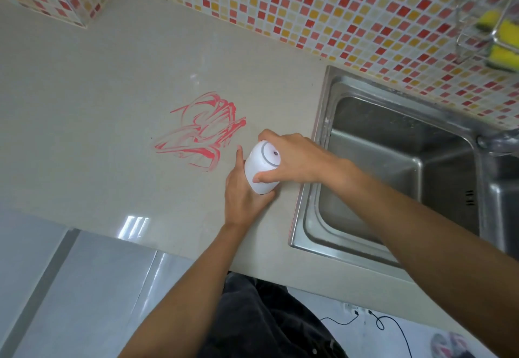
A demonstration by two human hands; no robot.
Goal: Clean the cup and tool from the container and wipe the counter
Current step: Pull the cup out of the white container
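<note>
A white cylindrical container (261, 173) with a lid stands on the beige counter (112, 76) just left of the sink. My left hand (241, 192) wraps around its lower body from the left. My right hand (292, 158) grips its lid from above, thumb on the near side. A red smeared stain (205, 133) lies on the counter to the left of the container. Whatever is inside the container is hidden.
A steel sink (393, 166) sits to the right, its tap (500, 141) at the far right edge. Yellow sponges (502, 40) rest in a wire rack on the tiled wall at top right. The counter's front edge runs below my arms.
</note>
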